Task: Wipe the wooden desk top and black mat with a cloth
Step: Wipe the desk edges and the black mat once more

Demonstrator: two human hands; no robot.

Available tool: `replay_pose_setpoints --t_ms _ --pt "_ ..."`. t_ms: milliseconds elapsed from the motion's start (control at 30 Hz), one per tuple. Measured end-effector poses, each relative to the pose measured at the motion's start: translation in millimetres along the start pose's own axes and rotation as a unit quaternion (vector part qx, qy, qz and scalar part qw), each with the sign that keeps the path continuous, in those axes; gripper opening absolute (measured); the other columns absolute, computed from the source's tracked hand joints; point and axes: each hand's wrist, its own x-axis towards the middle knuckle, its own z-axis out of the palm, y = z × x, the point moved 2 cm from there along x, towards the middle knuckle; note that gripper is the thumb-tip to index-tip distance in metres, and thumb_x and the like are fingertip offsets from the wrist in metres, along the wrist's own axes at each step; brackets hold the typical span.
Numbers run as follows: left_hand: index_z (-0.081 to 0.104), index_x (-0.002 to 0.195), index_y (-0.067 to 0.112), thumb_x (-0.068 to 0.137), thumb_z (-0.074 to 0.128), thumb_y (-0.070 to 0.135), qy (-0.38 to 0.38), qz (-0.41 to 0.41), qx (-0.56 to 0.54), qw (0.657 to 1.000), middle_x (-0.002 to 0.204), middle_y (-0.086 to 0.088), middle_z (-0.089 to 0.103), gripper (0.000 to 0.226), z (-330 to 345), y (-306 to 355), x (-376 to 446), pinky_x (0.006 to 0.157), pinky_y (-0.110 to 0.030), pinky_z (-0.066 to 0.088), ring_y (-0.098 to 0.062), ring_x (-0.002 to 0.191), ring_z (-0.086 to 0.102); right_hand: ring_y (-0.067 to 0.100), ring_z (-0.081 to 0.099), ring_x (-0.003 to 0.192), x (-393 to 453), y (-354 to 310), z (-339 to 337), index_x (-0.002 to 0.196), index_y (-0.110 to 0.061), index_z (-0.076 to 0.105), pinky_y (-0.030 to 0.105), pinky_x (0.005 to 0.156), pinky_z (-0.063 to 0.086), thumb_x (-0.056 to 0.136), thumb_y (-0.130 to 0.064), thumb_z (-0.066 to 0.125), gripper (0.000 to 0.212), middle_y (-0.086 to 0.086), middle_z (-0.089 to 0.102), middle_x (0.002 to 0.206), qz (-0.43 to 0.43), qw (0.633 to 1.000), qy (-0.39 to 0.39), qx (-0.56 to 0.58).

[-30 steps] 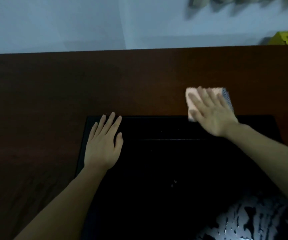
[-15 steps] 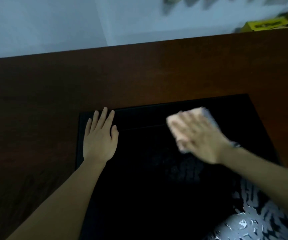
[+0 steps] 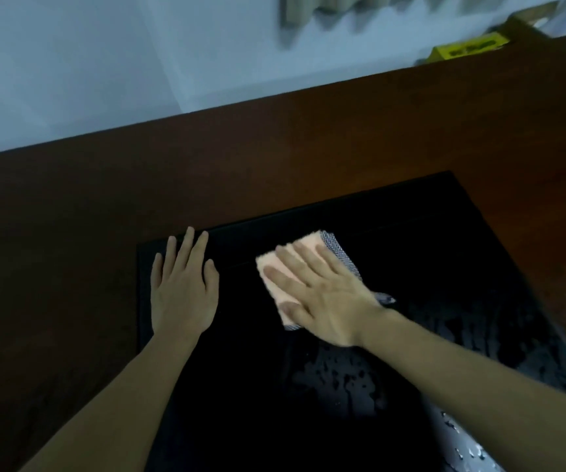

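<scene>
1. Head view is showing your cloth (image 3: 276, 270) lying on the far middle of the black mat (image 3: 428, 253): a soft, peach-pink, folded rectangle with a grey mesh-textured edge showing along its right side.
2. Your right hand (image 3: 322, 294) is pressing flat on that cloth, fingers straight and spread, gripping nothing; palm and fingers are covering most of the fabric.
3. Your left hand (image 3: 183, 287) is lying flat on the mat near its far-left corner, just beside the cloth but not touching it, fingers straight and close together, holding nothing.
4. The mat is reading as a smooth, dark rectangle with a thin raised line running near its far edge; beads and streaks of wetness are glistening on its near-right part, beside your right forearm.
5. The wooden desk top (image 3: 309, 148) is surrounding the mat on the left, far and right sides, a dark reddish-brown surface with a dull sheen.
6. Beyond the desk's far edge a pale wall (image 3: 70, 63) is showing, and a blurred yellow box (image 3: 467, 49) is sitting near the far-right corner.
</scene>
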Motion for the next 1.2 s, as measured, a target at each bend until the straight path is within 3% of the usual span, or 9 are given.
replay_pose_setpoints --t_ms 133,367,467,633,733,800,900,1033,1200 --pt "0.019 0.160 0.031 0.106 0.021 0.038 0.015 0.014 0.006 1.000 0.167 0.013 0.006 0.054 1 0 -1 0.126 -0.040 0.003 -0.008 0.154 -0.004 0.031 -0.005 0.156 -19 112 -5 0.155 -0.032 -0.027 0.053 0.123 0.004 0.096 -0.057 -0.012 0.066 0.009 -0.009 0.170 0.148 0.987 0.052 -0.032" --pt "0.017 0.160 0.033 0.106 0.020 0.042 0.026 0.020 0.006 0.999 0.166 0.015 0.004 0.055 4 0 1 0.126 -0.039 0.001 -0.007 0.154 -0.006 0.026 -0.020 0.154 -1 181 -34 0.159 -0.035 -0.016 0.051 0.124 -0.011 0.106 -0.053 0.007 0.061 0.001 -0.023 0.167 0.392 0.917 0.026 0.066" --pt "0.012 0.160 0.036 0.105 0.017 0.044 0.025 0.023 0.008 0.999 0.166 0.016 0.001 0.056 4 0 1 0.126 -0.039 0.000 -0.008 0.154 -0.007 0.030 -0.020 0.154 45 139 -38 0.159 -0.030 -0.018 0.056 0.122 -0.011 0.106 -0.050 0.008 0.063 0.006 -0.025 0.167 0.358 0.931 0.010 0.069" --pt "0.016 0.160 0.034 0.105 0.017 0.045 0.036 0.029 0.003 0.999 0.167 0.012 0.007 0.056 3 -2 1 0.126 -0.041 0.004 -0.010 0.154 -0.002 0.030 -0.023 0.153 56 17 -20 0.160 -0.029 -0.017 0.052 0.123 -0.012 0.107 -0.050 0.010 0.063 0.005 -0.026 0.166 0.148 0.989 0.018 0.001" --pt "0.016 0.160 0.033 0.100 0.008 0.049 0.032 0.035 0.007 0.999 0.167 0.013 0.006 0.063 2 0 0 0.126 -0.040 0.004 -0.010 0.154 -0.002 0.020 -0.028 0.151 18 21 -12 0.159 -0.036 -0.016 0.045 0.123 -0.016 0.102 -0.056 0.003 0.063 -0.005 -0.029 0.164 0.037 0.999 0.006 0.005" --pt "0.016 0.160 0.032 0.100 0.008 0.048 0.036 0.043 0.009 0.998 0.167 0.014 0.005 0.063 2 1 -1 0.126 -0.040 0.004 -0.009 0.154 -0.003 0.023 -0.019 0.154 -1 65 -9 0.158 -0.034 -0.018 0.047 0.124 -0.008 0.096 -0.060 -0.007 0.068 -0.001 -0.022 0.166 0.054 0.998 0.023 -0.018" --pt "0.018 0.160 0.032 0.101 0.011 0.046 0.043 0.054 0.018 0.997 0.167 0.013 0.007 0.061 2 1 0 0.126 -0.041 0.006 -0.009 0.154 -0.001 0.026 -0.010 0.156 -25 148 -14 0.153 -0.034 -0.024 0.047 0.123 -0.005 0.083 -0.069 -0.029 0.078 0.003 -0.020 0.165 0.216 0.975 0.054 -0.014" --pt "0.023 0.159 0.029 0.107 0.013 0.041 0.058 0.073 0.026 0.995 0.166 0.012 0.013 0.055 4 3 0 0.126 -0.041 0.009 -0.010 0.154 0.005 0.025 -0.022 0.154 -19 171 -19 0.158 -0.035 -0.019 0.050 0.124 -0.012 0.103 -0.056 0.002 0.063 0.001 -0.027 0.166 0.354 0.933 0.021 0.068" --pt "0.028 0.158 0.028 0.104 0.017 0.043 0.052 0.118 0.074 0.989 0.165 0.010 0.018 0.057 2 5 1 0.125 -0.043 0.010 -0.012 0.154 0.011 0.033 -0.016 0.154 23 58 -10 0.161 -0.026 -0.014 0.057 0.122 -0.009 0.102 -0.049 0.001 0.065 0.008 -0.021 0.168 0.237 0.970 0.051 0.029"
